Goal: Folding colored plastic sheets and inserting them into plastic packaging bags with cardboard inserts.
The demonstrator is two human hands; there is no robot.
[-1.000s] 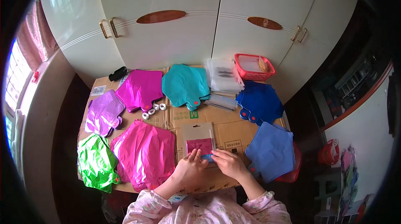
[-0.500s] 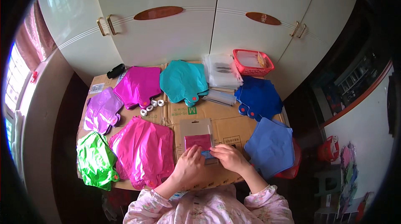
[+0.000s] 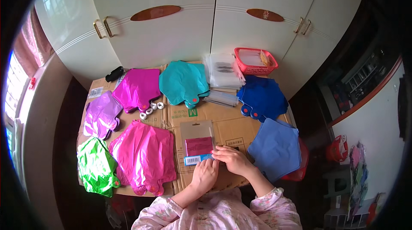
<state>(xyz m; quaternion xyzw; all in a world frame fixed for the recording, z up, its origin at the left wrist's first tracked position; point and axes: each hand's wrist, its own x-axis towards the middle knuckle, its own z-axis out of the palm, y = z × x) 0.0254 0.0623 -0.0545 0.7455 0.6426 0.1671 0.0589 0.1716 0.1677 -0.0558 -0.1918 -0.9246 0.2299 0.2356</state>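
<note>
In the middle of the table lies a flat packet (image 3: 199, 147) with a clear upper part. It has a hang hole at its top, a folded magenta foil sheet inside and a blue label with a barcode at its lower end. My left hand (image 3: 204, 175) is closed, its bent fingers on the packet's lower edge by the blue label. At the lower right side of the packet, my right hand (image 3: 233, 160) has its fingers together, gripping that edge. The fingertips of both hands nearly meet, and the undersides of the fingers are hidden.
Foil stacks ring the packet: pink (image 3: 143, 155), green (image 3: 95, 165), lilac (image 3: 101, 114), magenta (image 3: 138, 88), teal (image 3: 183, 82), dark blue (image 3: 266, 97) and light blue (image 3: 275, 146). Clear bags (image 3: 222, 71), a red basket (image 3: 255, 70) and white rolls (image 3: 149, 111) lie farther back.
My left hand has drawn back toward me and off the magenta foil, uncovering the barcode label. My right hand stays at the packet's right side. The whole view has shifted slightly.
</note>
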